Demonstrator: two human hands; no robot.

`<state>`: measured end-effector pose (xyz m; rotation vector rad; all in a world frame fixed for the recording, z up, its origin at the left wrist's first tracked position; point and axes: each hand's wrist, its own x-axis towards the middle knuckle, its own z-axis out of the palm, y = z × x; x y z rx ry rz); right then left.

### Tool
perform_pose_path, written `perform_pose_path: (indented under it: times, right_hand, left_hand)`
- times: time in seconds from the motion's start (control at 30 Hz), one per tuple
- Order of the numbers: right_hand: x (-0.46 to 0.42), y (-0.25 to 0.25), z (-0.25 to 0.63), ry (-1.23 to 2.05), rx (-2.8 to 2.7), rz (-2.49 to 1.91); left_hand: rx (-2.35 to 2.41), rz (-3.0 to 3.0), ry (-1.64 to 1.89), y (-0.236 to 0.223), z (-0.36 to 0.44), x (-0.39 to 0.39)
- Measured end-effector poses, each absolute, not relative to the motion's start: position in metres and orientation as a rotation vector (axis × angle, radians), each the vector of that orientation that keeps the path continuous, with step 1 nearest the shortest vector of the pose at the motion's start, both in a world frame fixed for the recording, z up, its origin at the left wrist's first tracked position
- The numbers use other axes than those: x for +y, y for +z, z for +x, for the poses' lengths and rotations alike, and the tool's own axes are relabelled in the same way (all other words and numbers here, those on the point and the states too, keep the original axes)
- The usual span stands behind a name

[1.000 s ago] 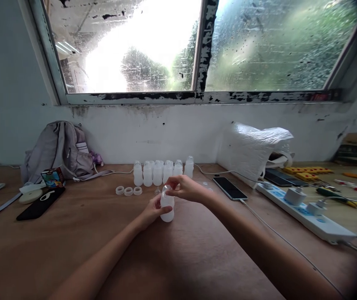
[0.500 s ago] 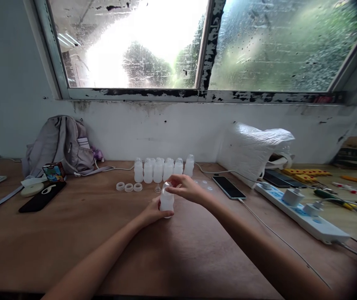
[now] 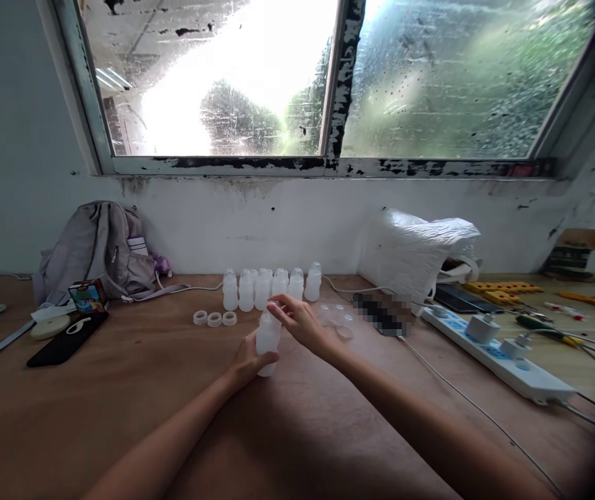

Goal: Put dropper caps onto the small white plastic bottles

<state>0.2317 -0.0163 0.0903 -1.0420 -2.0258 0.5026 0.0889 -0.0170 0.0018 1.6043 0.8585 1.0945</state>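
A frosted white baby bottle [image 3: 267, 342] stands close to upright above the table, held around its body by my left hand [image 3: 246, 361]. My right hand [image 3: 297, 321] is over the bottle's top, thumb and fingertips drawn together in a pinch; whatever is between them is hidden or too small to name. Behind the hands, several similar bottles [image 3: 246, 290] stand in a row near the wall, one [image 3: 313, 282] slightly apart at the right end. Three pale screw rings [image 3: 214, 319] lie left of the held bottle. Several clear discs [image 3: 344, 332] rest right of my right hand.
A phone [image 3: 380, 314] with a cable lies to the right, beside a white power strip [image 3: 500, 357]. Farther right are a screwdriver [image 3: 541, 328] and yellow parts. A silver foam bag [image 3: 412, 250] stands at the back. Left are a backpack [image 3: 99, 243] and a black pouch [image 3: 65, 342].
The held bottle and both hands have shifted slightly left and lower in view. My right fingers have risen off the bottle's upper side to above its top. A clear disc now shows beside my right wrist.
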Motion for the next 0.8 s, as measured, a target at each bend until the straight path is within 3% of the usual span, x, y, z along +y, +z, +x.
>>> perform_pose_path:
  times: [0.27, 0.5, 0.8]
  right_hand:
    - [0.011, 0.079, 0.220, 0.636, -1.924, -0.957]
    - [0.016, 0.057, 0.199, 1.073, -1.466, -0.766]
    - [0.007, 0.036, 0.194, 0.972, -1.333, -0.733]
  left_hand:
    - [0.810, 1.335, 1.172, 0.004, 0.093, -0.019]
    - [0.798, 1.353, 1.114, 0.006, 0.093, -0.023]
    - [0.849, 1.508, 1.070, 0.007, 0.093, -0.023]
